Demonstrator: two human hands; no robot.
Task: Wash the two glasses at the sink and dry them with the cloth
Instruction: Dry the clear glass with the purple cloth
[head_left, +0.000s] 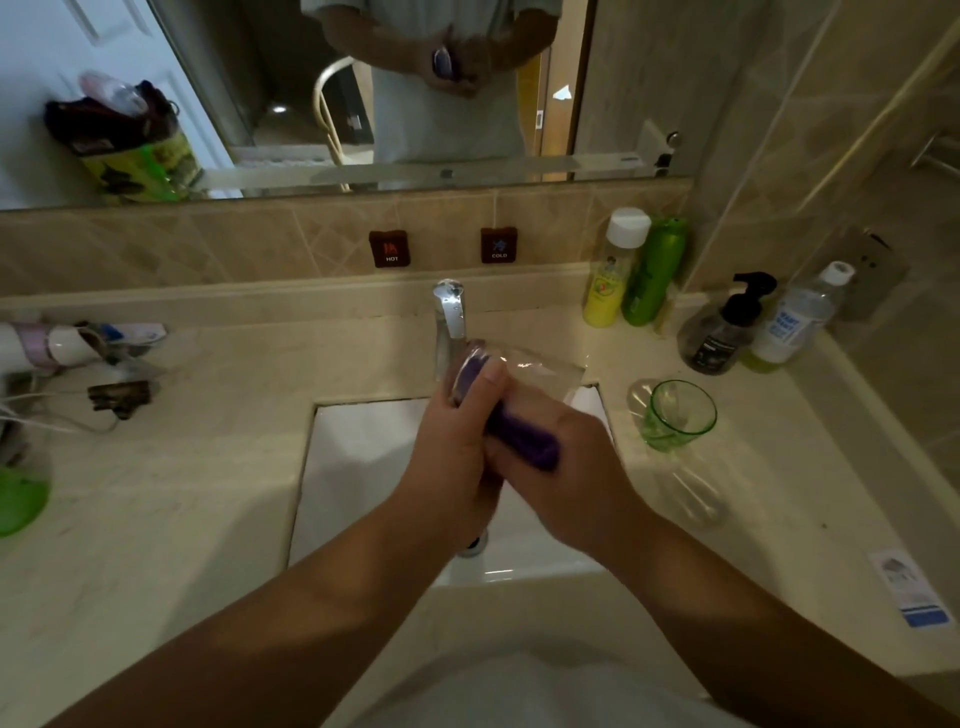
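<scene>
Clear glass (524, 371): held over sink (363, 467), just in front of tap (451, 317), mouth tilted right. Left hand (457, 447) closed round base end; right hand (561, 467) closed on purple cloth (519, 436). Rotate glass against cloth (firm grip, wet surface probably slippery). Green glass (675, 415) upright on counter (156, 467), right of sink.

Two bare forearms, no sleeves reaching wrists, no watch, rings or bracelets seen. Left hand (457, 457) and right hand (566, 467) bare, no gloves; one short, unpainted thumbnail shows. Pale, whitish garment (524, 691) over torso at bottom edge (plain, no print or buttons seen). Mirror reflection shows light short-sleeved top.
</scene>
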